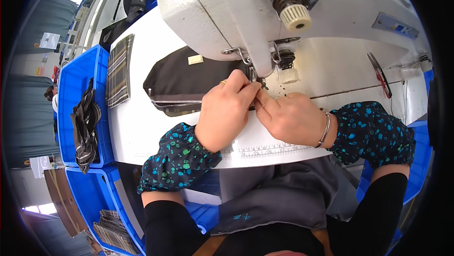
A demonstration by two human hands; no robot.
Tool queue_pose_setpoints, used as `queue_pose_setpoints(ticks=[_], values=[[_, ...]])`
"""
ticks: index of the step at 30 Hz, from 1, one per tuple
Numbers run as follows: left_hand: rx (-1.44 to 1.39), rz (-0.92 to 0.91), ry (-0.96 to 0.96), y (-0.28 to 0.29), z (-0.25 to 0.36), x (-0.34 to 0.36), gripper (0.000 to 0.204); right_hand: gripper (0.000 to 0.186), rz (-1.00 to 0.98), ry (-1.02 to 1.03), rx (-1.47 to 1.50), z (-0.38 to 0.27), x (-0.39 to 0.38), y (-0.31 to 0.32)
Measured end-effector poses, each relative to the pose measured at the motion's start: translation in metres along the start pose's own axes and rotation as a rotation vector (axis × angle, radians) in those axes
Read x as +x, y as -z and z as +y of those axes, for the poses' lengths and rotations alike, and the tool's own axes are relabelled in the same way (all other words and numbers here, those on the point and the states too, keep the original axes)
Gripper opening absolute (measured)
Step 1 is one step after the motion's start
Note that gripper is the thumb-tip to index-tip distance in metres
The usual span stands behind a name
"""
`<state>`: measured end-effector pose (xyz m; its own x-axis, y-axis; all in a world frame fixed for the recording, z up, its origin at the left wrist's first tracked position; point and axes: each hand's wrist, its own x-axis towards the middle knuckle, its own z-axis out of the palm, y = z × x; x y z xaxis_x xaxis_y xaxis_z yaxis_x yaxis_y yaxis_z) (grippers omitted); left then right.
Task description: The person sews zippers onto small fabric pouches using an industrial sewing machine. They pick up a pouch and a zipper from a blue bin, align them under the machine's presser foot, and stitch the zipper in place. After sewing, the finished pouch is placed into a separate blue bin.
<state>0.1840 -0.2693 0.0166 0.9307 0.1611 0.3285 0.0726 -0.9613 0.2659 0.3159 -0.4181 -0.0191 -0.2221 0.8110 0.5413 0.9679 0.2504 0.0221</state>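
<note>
A black fabric piece (pixel 179 78) with a metal zipper and a small pale label lies under the white sewing machine's head (pixel 213 12). My left hand (pixel 224 109) is closed at the zipper's end beside the needle area, fingertips pressed on the work. My right hand (pixel 298 119) is closed too, its fingertips meeting the left's at the same spot; the fingers hide what exactly they grip. Red-handled scissors (pixel 383 78) lie on the white table (pixel 137 147) to the right. A printed measuring scale runs along the front edge.
A folded plaid piece (pixel 118 69) is at the table's left. Blue bins (pixel 64 109) stand along the left, holding dark and plaid fabric; more blue bins are partly visible at lower middle and right. A distant person (pixel 51 95) is at the far left.
</note>
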Motion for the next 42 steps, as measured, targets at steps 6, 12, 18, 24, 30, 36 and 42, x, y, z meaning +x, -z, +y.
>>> queue_pose_setpoints(ticks=[6,12,18,24,30,36,42], values=[[0.132,-0.022,-0.056,0.01,0.003,0.001,0.038,0.022,0.009,-0.006,0.014,0.0,0.001,0.002],[0.081,-0.002,0.001,0.007,0.002,0.001,0.033,0.026,-0.013,-0.014,-0.005,0.001,0.001,-0.002],[0.17,-0.036,0.018,0.007,0.002,0.008,0.03,0.023,-0.003,-0.078,0.023,0.007,0.006,-0.002],[0.121,-0.139,0.115,0.01,0.006,0.019,0.021,0.015,-0.035,-0.126,-0.028,0.015,0.006,-0.006],[0.034,-0.131,0.049,0.012,0.001,0.021,0.028,0.008,0.002,-0.17,0.017,0.018,0.008,-0.003],[-0.019,-0.171,0.042,0.019,-0.006,0.021,0.028,0.008,-0.016,-0.172,0.027,0.018,0.007,0.0],[-0.024,-0.261,0.103,0.031,-0.014,0.025,0.027,0.021,0.021,-0.075,0.103,0.019,0.006,-0.002]])
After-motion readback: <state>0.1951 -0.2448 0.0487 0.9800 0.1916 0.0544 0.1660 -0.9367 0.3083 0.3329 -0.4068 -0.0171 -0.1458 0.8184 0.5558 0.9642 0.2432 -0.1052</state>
